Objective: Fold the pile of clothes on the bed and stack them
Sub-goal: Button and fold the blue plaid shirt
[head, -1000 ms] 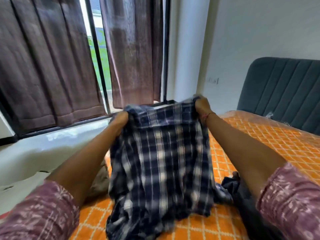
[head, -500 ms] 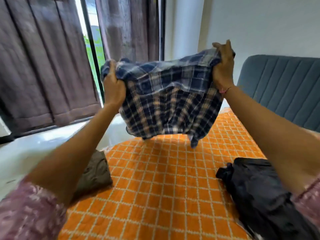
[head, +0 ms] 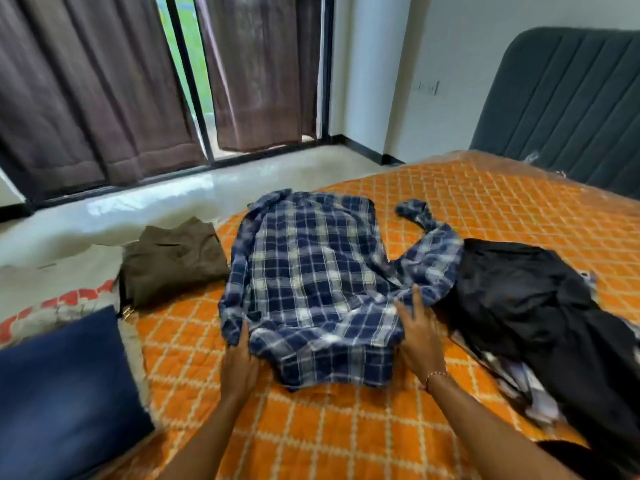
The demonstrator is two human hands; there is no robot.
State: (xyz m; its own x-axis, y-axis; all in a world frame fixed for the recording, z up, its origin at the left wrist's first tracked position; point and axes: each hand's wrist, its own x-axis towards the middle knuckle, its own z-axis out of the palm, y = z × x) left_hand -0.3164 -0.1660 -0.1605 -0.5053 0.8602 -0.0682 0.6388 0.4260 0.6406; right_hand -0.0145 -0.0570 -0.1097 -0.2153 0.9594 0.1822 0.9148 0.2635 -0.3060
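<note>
On the orange quilt [head: 346, 427]: plaid shirt [head: 311, 278] spread flat, unfolded. Left hand [head: 239, 367] pinches its near hem, right hand [head: 417, 337] open, flat on it. Brown garment [head: 173, 258] folded (one done); dark pile [head: 540, 313] left.

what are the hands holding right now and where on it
Both rest on the plaid shirt at its near edge: left hand at one corner, right hand at the other; grip unclear.
</note>
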